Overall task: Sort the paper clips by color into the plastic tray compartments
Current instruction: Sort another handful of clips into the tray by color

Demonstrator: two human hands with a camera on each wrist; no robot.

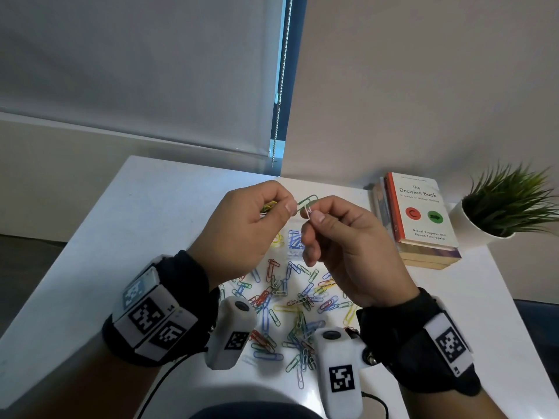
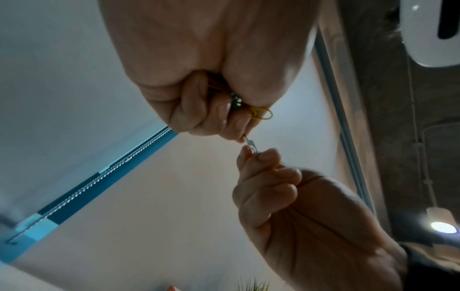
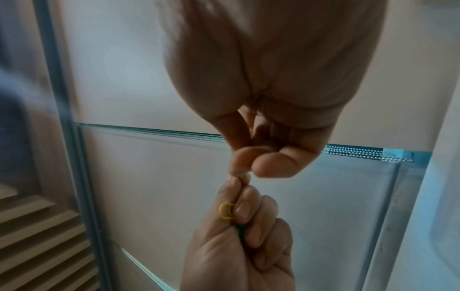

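Both hands are raised above the white table (image 1: 157, 225). My left hand (image 1: 291, 204) grips a small bunch of paper clips, a yellow clip (image 2: 261, 113) sticking out, and pinches a green clip (image 1: 307, 202) between thumb and forefinger. My right hand (image 1: 311, 214) pinches a small white clip (image 1: 308, 211) that hangs hooked to the green one. Below the hands, a loose pile of mixed clips (image 1: 290, 313) lies on the table. Behind it the see-through tray (image 1: 286, 241) is mostly hidden, showing blue clips (image 1: 295, 238) in one compartment and yellow clips (image 1: 276, 239) beside them.
A stack of books (image 1: 420, 219) lies at the back right, with a potted plant (image 1: 508, 207) beyond it. A blind chain (image 1: 279, 95) hangs at the wall behind the table. The table's left edge runs diagonally towards me.
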